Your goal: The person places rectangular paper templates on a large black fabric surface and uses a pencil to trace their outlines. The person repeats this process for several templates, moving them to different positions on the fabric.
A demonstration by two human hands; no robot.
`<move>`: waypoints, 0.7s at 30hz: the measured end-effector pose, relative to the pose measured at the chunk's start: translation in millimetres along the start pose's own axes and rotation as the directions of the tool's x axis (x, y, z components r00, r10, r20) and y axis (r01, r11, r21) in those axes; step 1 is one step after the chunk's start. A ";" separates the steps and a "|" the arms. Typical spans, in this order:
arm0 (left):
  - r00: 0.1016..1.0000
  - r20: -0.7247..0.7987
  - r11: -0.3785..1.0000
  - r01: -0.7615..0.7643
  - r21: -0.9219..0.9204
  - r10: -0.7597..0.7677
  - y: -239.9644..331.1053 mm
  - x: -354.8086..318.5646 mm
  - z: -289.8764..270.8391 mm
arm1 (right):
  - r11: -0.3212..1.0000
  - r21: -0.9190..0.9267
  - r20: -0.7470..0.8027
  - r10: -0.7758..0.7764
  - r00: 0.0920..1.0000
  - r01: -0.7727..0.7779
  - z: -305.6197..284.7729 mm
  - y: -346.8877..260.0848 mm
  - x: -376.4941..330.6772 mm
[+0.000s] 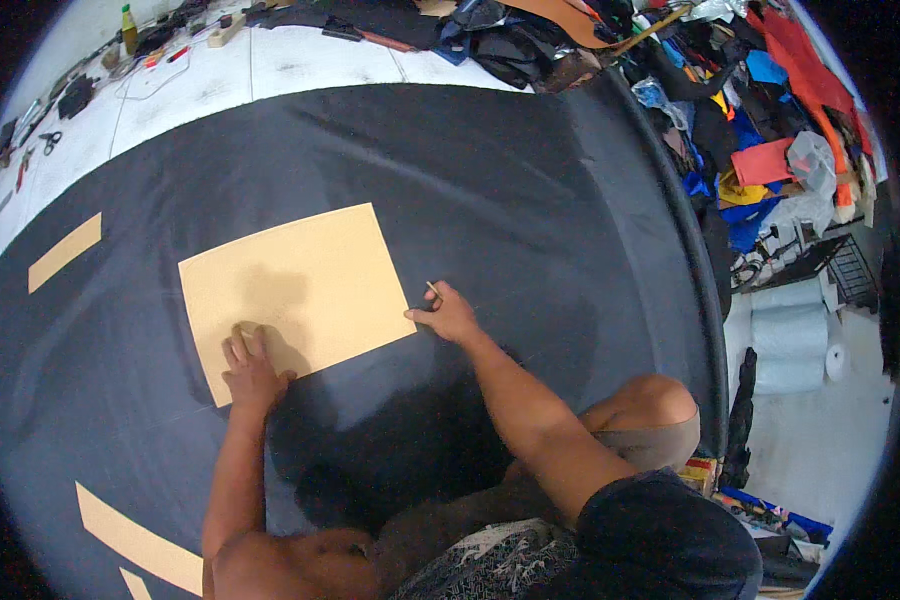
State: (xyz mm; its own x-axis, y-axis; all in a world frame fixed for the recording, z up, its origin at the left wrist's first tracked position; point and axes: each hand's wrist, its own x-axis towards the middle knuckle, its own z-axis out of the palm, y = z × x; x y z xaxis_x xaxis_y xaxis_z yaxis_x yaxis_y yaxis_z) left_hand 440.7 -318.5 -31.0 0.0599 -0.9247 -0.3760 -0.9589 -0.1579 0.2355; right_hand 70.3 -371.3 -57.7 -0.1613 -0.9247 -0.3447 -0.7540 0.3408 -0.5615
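A large tan rectangular sheet (320, 250), stiff like cardboard, lies on a spread of black fabric (470, 170). My left hand (253, 375) presses on its near left part with the fingers somewhat apart, holding nothing. At the sheet's near right corner is my right hand (448, 315), its thumb touching the edge. A thin, pale, pencil-like stick (433, 288) pokes out from the closed fingers of that hand; most of it is hidden.
Narrow tan strips lie on the fabric at the far left (65, 252) and near left (140, 540). Scissors (50, 142) and other tools rest on the white floor beyond. Piled colourful scraps (760, 160) and a pale roll (790, 345) stand to the right. My bent knee (660, 400) is on the near right.
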 end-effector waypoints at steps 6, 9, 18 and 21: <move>0.995 0.103 1.000 0.008 -0.016 -0.006 -10.5 17.5 5.3 | 0.998 0.044 -0.225 -0.033 0.974 0.044 -3.5 -10.7 15.1; 0.993 0.120 1.000 0.009 0.001 -0.009 -11.5 17.6 -0.2 | 0.982 -0.080 -0.400 -0.190 0.897 0.172 2.4 -47.2 25.7; 0.980 0.191 0.998 0.053 0.041 -0.060 -0.1 13.0 -21.8 | 0.870 0.400 0.011 -0.321 0.947 0.290 113.8 -209.3 55.3; 0.978 0.204 0.997 0.014 0.072 -0.029 3.8 14.5 -21.7 | 0.786 0.494 0.032 -0.443 0.896 0.371 161.0 -251.6 65.3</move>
State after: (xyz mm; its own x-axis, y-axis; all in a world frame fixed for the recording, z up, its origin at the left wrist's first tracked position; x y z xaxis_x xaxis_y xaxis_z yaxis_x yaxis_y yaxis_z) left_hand 444.0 -340.0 -16.1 0.0297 -0.8294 -0.5578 -0.9754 -0.1460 0.1651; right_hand 351.9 -490.2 -60.0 0.2095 -0.9742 -0.0841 -0.3380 0.0085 -0.9411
